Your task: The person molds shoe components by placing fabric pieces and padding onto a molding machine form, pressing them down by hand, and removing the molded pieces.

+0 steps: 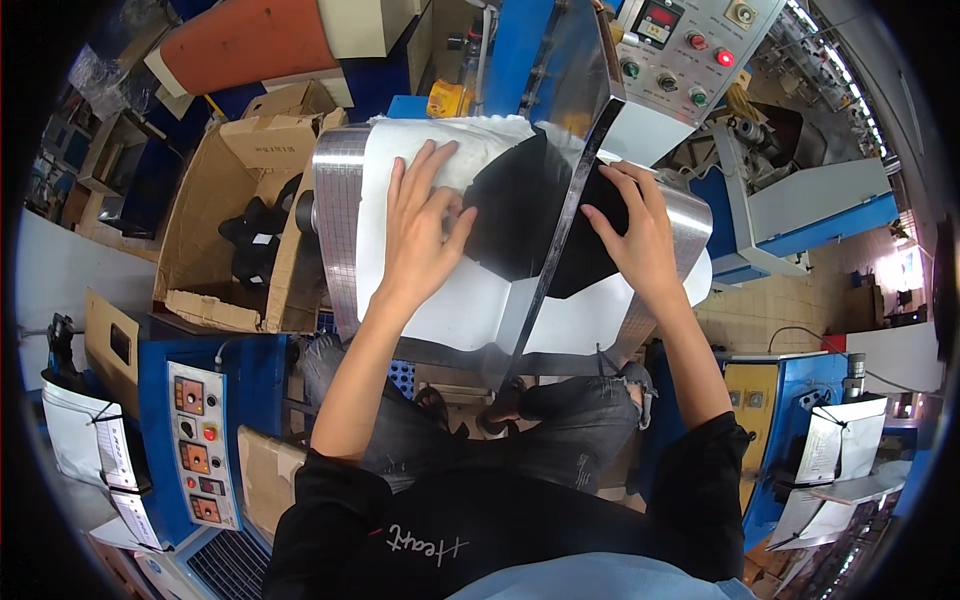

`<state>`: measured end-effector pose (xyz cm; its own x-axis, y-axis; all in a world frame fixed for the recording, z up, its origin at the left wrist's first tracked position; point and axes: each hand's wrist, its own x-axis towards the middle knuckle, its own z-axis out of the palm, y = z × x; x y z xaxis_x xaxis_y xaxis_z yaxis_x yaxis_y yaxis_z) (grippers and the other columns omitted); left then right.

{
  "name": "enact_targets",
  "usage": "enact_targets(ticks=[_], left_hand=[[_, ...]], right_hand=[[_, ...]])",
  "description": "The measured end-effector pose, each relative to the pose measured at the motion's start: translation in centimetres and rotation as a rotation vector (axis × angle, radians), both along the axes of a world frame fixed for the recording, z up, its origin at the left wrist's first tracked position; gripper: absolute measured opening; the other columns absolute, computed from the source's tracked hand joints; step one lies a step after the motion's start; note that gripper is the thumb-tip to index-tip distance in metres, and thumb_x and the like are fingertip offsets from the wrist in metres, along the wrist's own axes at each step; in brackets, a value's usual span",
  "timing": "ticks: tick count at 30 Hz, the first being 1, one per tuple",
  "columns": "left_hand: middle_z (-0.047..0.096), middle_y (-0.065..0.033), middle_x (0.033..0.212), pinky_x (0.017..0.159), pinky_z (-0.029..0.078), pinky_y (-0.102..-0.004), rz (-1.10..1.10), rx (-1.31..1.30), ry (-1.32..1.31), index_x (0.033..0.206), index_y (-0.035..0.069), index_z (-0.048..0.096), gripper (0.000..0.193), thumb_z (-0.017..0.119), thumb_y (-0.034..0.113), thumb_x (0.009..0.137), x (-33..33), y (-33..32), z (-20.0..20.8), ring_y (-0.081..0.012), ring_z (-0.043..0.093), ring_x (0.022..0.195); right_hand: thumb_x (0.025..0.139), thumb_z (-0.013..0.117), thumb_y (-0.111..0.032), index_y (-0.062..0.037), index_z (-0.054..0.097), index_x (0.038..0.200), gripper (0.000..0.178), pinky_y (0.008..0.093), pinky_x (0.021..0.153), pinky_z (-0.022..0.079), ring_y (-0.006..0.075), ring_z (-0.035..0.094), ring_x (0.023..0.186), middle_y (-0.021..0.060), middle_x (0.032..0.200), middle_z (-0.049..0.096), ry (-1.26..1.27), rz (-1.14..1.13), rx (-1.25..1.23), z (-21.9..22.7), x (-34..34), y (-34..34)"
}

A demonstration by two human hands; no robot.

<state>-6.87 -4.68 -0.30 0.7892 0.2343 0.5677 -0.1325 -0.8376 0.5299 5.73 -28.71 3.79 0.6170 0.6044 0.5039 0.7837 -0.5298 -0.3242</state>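
A black piece of sheet material [515, 215] lies on a white cloth [435, 315] over a curved metal bed [340, 170] marked with a grid. Between my hands an upright see-through panel [563, 215] with a dark edge stands across the black piece. My left hand [425, 220] rests on the cloth with fingers apart, its thumb at the black piece's left edge. On the other side of the panel, my right hand [638, 225] has its fingers spread and bent, their tips touching the right part of the black piece. Neither hand grips anything that shows.
An open cardboard box [215, 190] at the left holds dark pieces [258, 235]. A control box with buttons and a lit red lamp [690, 60] stands at the back right. Blue machine cabinets with dials [200, 440] flank my legs. An orange-covered roll [245, 45] lies at the far left.
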Motion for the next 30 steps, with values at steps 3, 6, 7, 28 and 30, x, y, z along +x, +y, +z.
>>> enact_targets(ticks=[3,6,7,28,30], left_hand=[[0.048,-0.0141,0.147,0.122,0.012,-0.0525,0.008,0.009,0.006,0.072,0.006,0.054,0.02,0.071,0.01,0.082,-0.1,0.1,-0.1,-0.0342,0.03,0.147],[0.05,-0.0133,0.146,0.122,0.014,-0.0517,0.01,0.011,0.001,0.071,0.006,0.054,0.02,0.071,0.01,0.081,-0.1,0.0,0.1,-0.0334,0.032,0.146],[0.051,-0.0126,0.145,0.121,0.016,-0.0511,0.012,0.012,-0.005,0.071,0.006,0.054,0.02,0.071,0.01,0.081,-0.1,0.0,0.2,-0.033,0.033,0.145],[0.061,-0.0117,0.099,0.084,0.035,-0.0431,0.106,0.047,0.228,0.078,0.001,0.07,0.024,0.068,0.022,0.088,7.7,3.9,3.5,-0.0288,0.053,0.101],[0.06,-0.0087,0.094,0.083,0.036,-0.0385,0.134,0.068,0.297,0.08,0.0,0.067,0.028,0.066,0.025,0.092,8.2,4.2,3.6,-0.0258,0.053,0.093]], right_hand=[[0.081,0.078,-0.017,-0.0026,0.06,0.122,0.047,0.046,0.097,0.047,0.0355,0.057,0.112,0.0143,0.121,0.056,-0.137,-0.013,-0.016,-0.6,-0.2,0.2],[0.081,0.078,-0.016,-0.0026,0.059,0.124,0.049,0.0467,0.096,0.047,0.0363,0.057,0.111,0.0145,0.122,0.055,-0.195,-0.03,-0.031,-0.6,-0.7,0.3],[0.081,0.079,-0.015,-0.0028,0.059,0.124,0.049,0.0465,0.095,0.047,0.0365,0.058,0.11,0.0146,0.122,0.055,-0.157,-0.04,-0.025,-0.5,-0.8,0.2],[0.082,0.063,0.003,0.0009,0.071,0.099,0.018,0.0353,0.073,0.05,0.0234,0.061,0.072,0.0145,0.078,0.065,0.361,0.028,0.105,3.6,7.4,1.0],[0.083,0.062,0.002,-0.0007,0.072,0.099,0.019,0.0365,0.074,0.051,0.025,0.065,0.074,0.0154,0.078,0.067,0.386,0.012,-0.028,3.7,9.3,1.9]])
